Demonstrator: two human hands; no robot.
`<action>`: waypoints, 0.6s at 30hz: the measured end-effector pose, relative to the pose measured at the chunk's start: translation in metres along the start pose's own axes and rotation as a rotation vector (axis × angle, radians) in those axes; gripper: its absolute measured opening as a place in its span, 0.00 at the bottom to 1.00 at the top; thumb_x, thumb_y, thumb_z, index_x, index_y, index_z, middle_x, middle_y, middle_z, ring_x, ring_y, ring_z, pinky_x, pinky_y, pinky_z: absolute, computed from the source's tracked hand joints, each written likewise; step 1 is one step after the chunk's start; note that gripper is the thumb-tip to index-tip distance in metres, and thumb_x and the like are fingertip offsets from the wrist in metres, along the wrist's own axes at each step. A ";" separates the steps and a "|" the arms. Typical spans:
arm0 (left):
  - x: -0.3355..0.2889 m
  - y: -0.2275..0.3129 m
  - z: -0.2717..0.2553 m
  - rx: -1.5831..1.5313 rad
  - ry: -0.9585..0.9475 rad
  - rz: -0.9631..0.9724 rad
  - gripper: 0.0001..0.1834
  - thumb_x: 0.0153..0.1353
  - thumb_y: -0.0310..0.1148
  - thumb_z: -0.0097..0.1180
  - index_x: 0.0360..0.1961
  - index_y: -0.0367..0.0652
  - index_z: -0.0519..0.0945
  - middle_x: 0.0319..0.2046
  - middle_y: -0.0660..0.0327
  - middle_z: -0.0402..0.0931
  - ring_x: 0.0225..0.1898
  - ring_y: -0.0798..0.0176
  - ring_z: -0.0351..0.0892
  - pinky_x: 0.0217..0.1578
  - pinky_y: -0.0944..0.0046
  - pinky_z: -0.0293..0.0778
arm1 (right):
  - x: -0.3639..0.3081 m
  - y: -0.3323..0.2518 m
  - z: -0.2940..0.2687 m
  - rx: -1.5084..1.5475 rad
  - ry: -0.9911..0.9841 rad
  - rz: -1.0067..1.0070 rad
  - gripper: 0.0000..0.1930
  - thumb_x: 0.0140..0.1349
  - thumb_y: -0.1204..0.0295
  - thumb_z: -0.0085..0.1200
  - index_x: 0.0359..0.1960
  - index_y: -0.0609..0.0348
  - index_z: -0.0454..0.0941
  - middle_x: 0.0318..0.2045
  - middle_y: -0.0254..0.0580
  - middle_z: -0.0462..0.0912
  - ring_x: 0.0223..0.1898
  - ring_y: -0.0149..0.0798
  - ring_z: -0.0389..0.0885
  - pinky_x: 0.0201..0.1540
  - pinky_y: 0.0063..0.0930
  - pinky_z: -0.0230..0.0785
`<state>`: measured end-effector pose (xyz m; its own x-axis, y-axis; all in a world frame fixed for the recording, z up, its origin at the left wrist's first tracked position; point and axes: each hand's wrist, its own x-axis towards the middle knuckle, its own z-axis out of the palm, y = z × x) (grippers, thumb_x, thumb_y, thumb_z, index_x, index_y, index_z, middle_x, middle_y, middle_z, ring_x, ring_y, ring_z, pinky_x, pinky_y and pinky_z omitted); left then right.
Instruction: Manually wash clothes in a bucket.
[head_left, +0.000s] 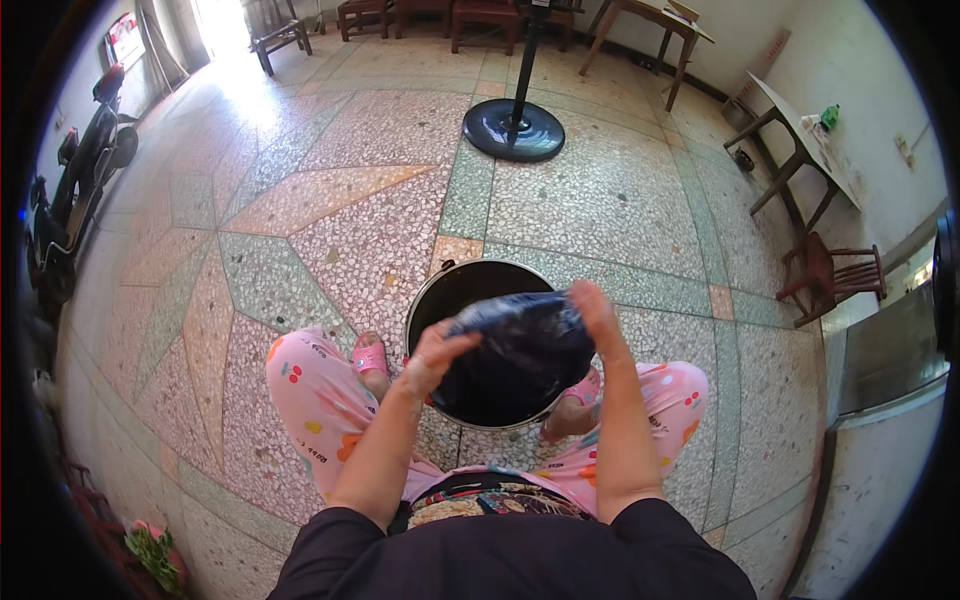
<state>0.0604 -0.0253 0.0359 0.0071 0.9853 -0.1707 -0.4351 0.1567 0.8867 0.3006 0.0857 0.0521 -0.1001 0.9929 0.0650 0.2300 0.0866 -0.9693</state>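
Between my feet stands a round bucket [437, 290] with a dark inside and a pale metallic rim. Stretched over its opening is a limp, shiny dark blue piece [525, 330], smeared by motion; I cannot tell whether it is thin plastic or wet cloth. My left hand [432, 358] grips its left edge above the bucket's left side. At the upper right corner my right hand [596, 314] holds the other end, a little higher and farther away. The lower part of the piece merges with the dark inside, and the bucket's bottom is hidden.
Beyond the bucket a black round stand base [514, 130] with a pole rests on the tiled floor [600, 190]. A scooter [85, 180] is parked at left. Wooden chair [830, 280] and tables [800, 140] line the right wall. Leafy greens [152, 555] lie at lower left.
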 end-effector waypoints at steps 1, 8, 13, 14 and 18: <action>-0.002 0.017 0.002 -0.234 0.069 0.059 0.13 0.53 0.33 0.54 0.37 0.36 0.77 0.30 0.63 0.77 0.32 0.67 0.76 0.37 0.67 0.72 | -0.007 0.002 0.005 -0.232 -0.285 0.068 0.23 0.50 0.56 0.55 0.39 0.64 0.74 0.34 0.49 0.78 0.36 0.42 0.77 0.42 0.31 0.67; 0.015 -0.015 -0.034 -0.785 0.331 -0.070 0.11 0.55 0.37 0.53 0.30 0.41 0.79 0.28 0.57 0.79 0.29 0.58 0.79 0.35 0.58 0.76 | -0.049 -0.032 0.045 -0.232 -0.733 0.048 0.19 0.43 0.61 0.57 0.36 0.57 0.78 0.34 0.43 0.81 0.34 0.40 0.79 0.39 0.28 0.69; 0.012 -0.056 0.014 -0.809 0.364 -0.305 0.13 0.57 0.37 0.46 0.33 0.39 0.78 0.31 0.55 0.78 0.31 0.56 0.79 0.38 0.54 0.75 | -0.013 0.029 0.050 0.839 -0.308 0.390 0.16 0.41 0.76 0.48 0.37 0.64 0.73 0.30 0.39 0.77 0.33 0.36 0.77 0.39 0.26 0.69; 0.011 -0.058 0.015 -0.892 0.299 -0.296 0.14 0.58 0.37 0.45 0.35 0.39 0.77 0.31 0.55 0.78 0.30 0.56 0.79 0.37 0.55 0.75 | -0.027 0.027 0.075 0.404 -0.286 0.093 0.16 0.41 0.75 0.48 0.36 0.63 0.73 0.30 0.41 0.76 0.33 0.38 0.77 0.39 0.28 0.69; 0.004 -0.146 -0.049 -0.152 0.411 0.268 0.11 0.51 0.38 0.53 0.33 0.45 0.76 0.30 0.61 0.74 0.27 0.65 0.72 0.30 0.66 0.72 | -0.124 -0.049 0.141 -0.325 -0.628 -0.694 0.11 0.39 0.66 0.56 0.27 0.52 0.74 0.29 0.44 0.75 0.33 0.47 0.75 0.33 0.35 0.69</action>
<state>0.0800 -0.0479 -0.1156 -0.4640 0.8765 -0.1279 -0.4990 -0.1393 0.8553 0.1656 -0.0532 0.0580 -0.7870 0.4974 0.3652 0.1711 0.7445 -0.6453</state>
